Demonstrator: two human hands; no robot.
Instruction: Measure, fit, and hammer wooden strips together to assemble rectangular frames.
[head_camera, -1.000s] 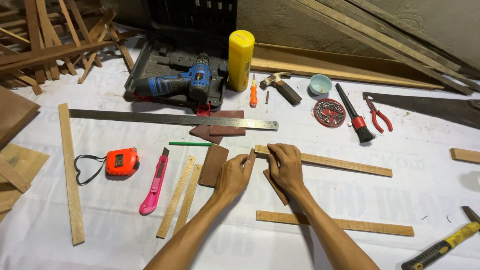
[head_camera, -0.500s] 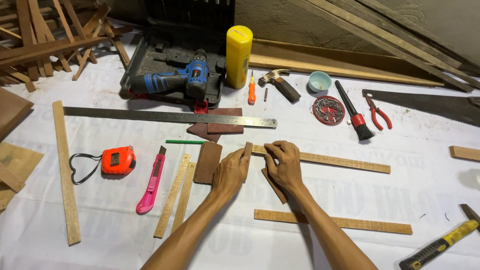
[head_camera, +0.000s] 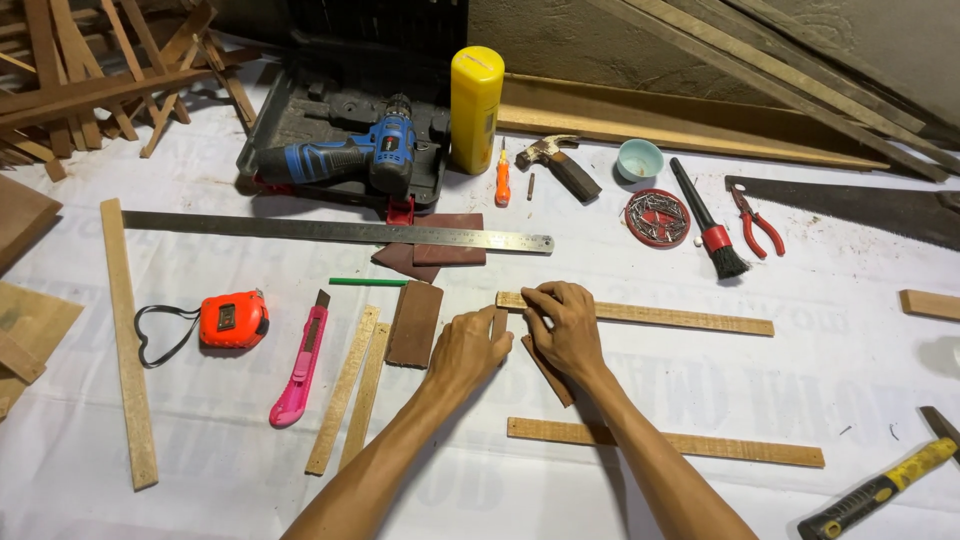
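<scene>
Wooden strips lie nearest: one long strip low in the frame. Above it, at centre, the left hand pinches a short upright wood piece, while the right hand presses fingers on the end of a long slat. Farther up sit the steel ruler and blue drill.

Woodworking workshop showing: cordless drill lying in open case, steel ruler, handsaw, hammer, pliers, nails dish, tape measure spreading over white sheet; wood strips piling at edges.
</scene>
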